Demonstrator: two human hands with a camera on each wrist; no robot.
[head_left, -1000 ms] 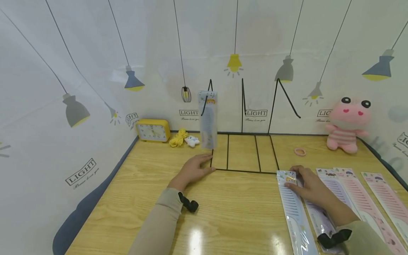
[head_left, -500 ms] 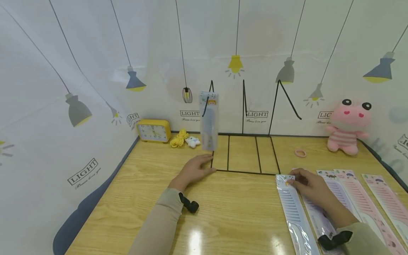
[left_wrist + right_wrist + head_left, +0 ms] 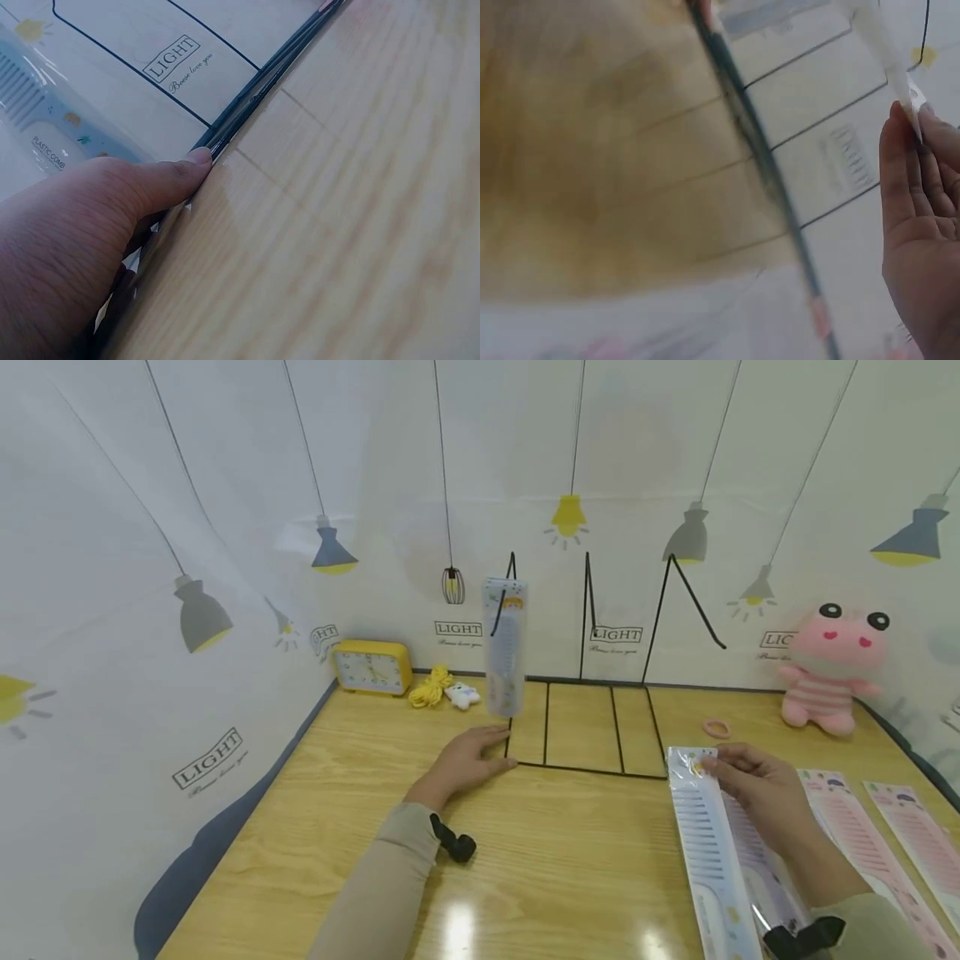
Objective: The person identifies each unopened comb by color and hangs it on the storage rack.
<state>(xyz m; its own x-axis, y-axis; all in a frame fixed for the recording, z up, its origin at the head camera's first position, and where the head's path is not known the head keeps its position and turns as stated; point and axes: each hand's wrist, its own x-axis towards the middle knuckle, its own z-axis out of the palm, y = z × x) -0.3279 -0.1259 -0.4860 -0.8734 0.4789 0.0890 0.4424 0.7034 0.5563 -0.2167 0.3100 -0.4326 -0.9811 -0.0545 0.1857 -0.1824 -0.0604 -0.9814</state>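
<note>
My right hand (image 3: 768, 793) pinches the top end of a blue plastic comb (image 3: 705, 835) in a clear packet, its top raised off the table. Seen edge-on in the right wrist view, the packet sits between thumb and fingers. At the left front corner of a black wire rack (image 3: 570, 767), my left hand (image 3: 461, 767) rests with fairly straight fingers, and its thumb (image 3: 169, 180) touches the wire. On the rack's left hook hang blue packaged combs (image 3: 504, 652); "PLASTIC COMB" is printed on one in the left wrist view. The middle hook (image 3: 588, 597) and right hook (image 3: 697, 602) carry nothing.
A purple packaged comb (image 3: 757, 852) and pink packaged combs (image 3: 862, 835) lie at the right. Along the back stand a yellow clock (image 3: 371, 667), yellow cord (image 3: 431, 687), a small white toy (image 3: 462, 695), a pink ring (image 3: 716, 728) and a pink plush toy (image 3: 834, 668).
My right hand has shifted from touching the blue comb's packet to lifting its top end off the table. My left hand stays at the rack. The head view has shifted slightly.
</note>
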